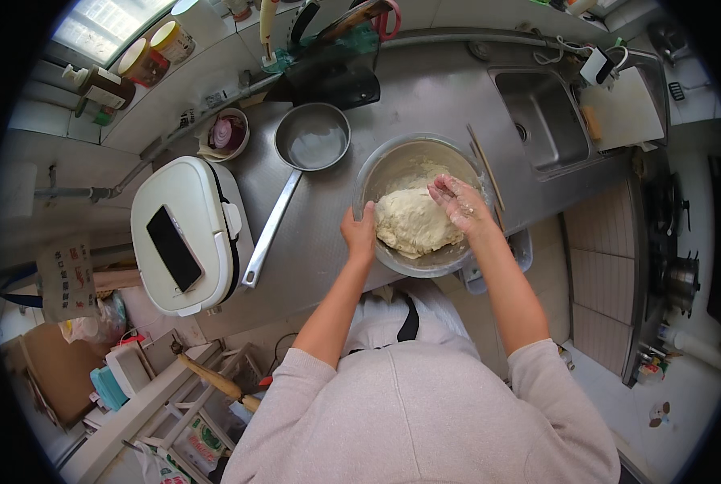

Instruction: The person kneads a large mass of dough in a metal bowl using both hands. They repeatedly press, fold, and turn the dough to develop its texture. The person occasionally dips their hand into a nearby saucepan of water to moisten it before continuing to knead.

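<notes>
A large metal mixing bowl stands near the front edge of the steel counter, with a rough, pale lump of dough in it. My left hand grips the bowl's left rim, thumb on the inner side. Over the right part of the dough is my right hand, its fingers apart and smeared with flour or dough, holding nothing; whether it touches the dough I cannot tell. A pair of chopsticks lies just right of the bowl.
Left of the bowl are a long-handled metal pan, a white lidded appliance with a phone on it, and a small bowl holding a cut red onion. A sink and a white cutting board are at the right.
</notes>
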Action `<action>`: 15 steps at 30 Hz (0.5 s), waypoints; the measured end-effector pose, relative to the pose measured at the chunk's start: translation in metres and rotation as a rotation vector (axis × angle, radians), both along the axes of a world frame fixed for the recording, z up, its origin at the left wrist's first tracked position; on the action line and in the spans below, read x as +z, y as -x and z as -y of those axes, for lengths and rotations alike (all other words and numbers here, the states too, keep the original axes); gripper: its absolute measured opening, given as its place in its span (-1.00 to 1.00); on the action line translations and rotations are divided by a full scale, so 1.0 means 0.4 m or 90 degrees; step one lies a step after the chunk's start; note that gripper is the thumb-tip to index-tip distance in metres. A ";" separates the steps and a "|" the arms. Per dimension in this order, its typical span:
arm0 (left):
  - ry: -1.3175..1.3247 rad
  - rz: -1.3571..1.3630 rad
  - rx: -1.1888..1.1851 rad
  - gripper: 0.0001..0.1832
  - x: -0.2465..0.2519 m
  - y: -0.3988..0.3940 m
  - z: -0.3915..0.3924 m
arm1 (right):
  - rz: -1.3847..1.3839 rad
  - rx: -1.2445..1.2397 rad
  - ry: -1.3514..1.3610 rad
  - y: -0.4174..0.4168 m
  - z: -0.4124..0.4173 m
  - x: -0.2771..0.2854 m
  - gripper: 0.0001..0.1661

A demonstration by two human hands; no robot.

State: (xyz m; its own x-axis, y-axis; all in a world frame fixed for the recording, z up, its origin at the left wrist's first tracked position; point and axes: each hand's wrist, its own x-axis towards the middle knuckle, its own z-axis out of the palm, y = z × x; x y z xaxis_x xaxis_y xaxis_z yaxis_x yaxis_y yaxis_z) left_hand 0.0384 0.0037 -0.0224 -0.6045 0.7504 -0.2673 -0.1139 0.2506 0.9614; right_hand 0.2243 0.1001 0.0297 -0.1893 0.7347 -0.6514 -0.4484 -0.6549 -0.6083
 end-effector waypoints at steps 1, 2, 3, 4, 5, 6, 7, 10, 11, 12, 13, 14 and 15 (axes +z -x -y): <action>0.004 0.005 0.009 -0.72 -0.005 0.004 0.008 | 0.023 -0.007 -0.003 0.016 0.004 0.024 -0.76; 0.008 0.009 0.019 -0.72 -0.009 0.010 0.016 | 0.046 -0.013 -0.007 0.029 0.005 0.044 -0.81; 0.013 0.014 0.026 -0.72 -0.004 0.014 0.021 | 0.071 0.025 -0.023 0.032 0.005 0.055 -0.79; 0.011 0.009 0.036 -0.72 0.001 0.019 0.026 | 0.096 0.064 -0.039 0.037 0.002 0.063 -0.76; 0.009 0.003 0.048 -0.72 0.005 0.025 0.030 | 0.121 0.104 -0.055 0.043 0.000 0.072 -0.73; 0.007 -0.002 0.061 -0.72 0.011 0.030 0.033 | 0.098 0.091 -0.063 0.059 -0.001 0.084 -0.68; 0.014 -0.009 0.075 -0.71 0.011 0.037 0.040 | 0.076 0.079 -0.071 0.085 0.001 0.097 -0.63; 0.039 -0.017 0.107 -0.70 0.004 0.058 0.063 | 0.014 0.121 -0.079 0.149 -0.012 0.105 -0.49; 0.046 -0.012 0.110 -0.70 0.001 0.070 0.070 | -0.005 0.148 -0.079 0.164 -0.023 0.104 -0.45; 0.052 -0.007 0.114 -0.69 0.002 0.079 0.074 | -0.028 0.204 -0.076 0.168 -0.037 0.097 -0.43; 0.058 -0.020 0.115 -0.69 0.004 0.085 0.078 | -0.026 0.181 -0.062 0.183 -0.039 0.086 -0.47; 0.064 -0.032 0.115 -0.68 0.005 0.091 0.083 | -0.025 0.159 -0.049 0.204 -0.038 0.073 -0.50; 0.070 -0.045 0.118 -0.67 0.011 0.098 0.085 | -0.024 0.138 -0.036 0.222 -0.041 0.069 -0.52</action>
